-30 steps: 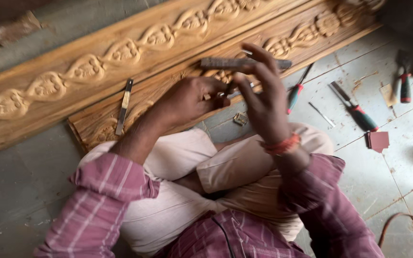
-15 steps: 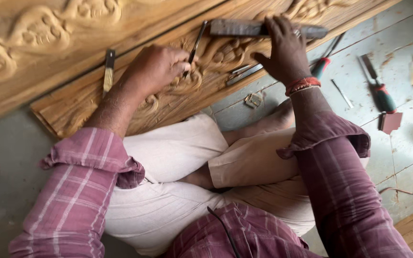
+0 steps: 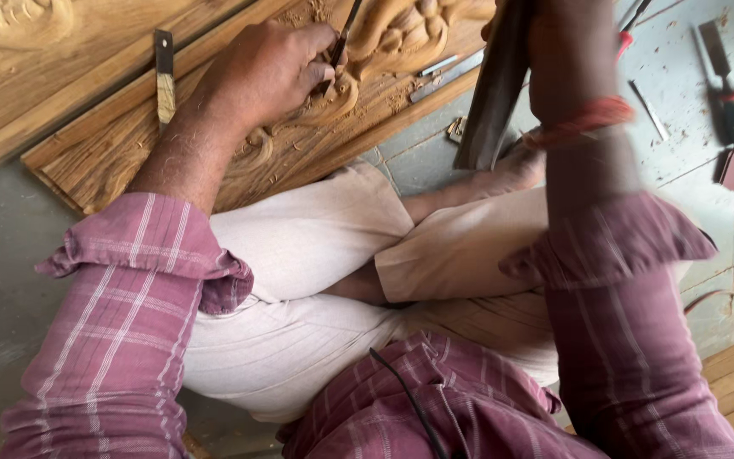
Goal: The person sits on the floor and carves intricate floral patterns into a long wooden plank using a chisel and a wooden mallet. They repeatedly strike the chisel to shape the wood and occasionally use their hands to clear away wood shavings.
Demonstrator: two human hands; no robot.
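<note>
The person is sitting cross-legged on the floor and carving a long wooden panel that is lying just beyond the knees. The left hand is closing tightly round a slim chisel, pressing its tip into the raised scroll ornament near the panel's near edge. The right hand is passing out of the top of the frame, so its grip cannot be told for sure; a long dark bar, probably the striking tool, is hanging down beside the right forearm and seems to be held by it. The two hands are working well apart.

Judging by the wood, the relief is already deeply shaped: leaves and curls are standing proud, and pale chips are lying around the cut. The finer detail beneath the chisel appears to be what is left, though much of the panel is running out of view. A spare chisel is resting on the panel's flat part, a red-handled tool is lying on the floor at the right, and a second carved board is lying beyond
</note>
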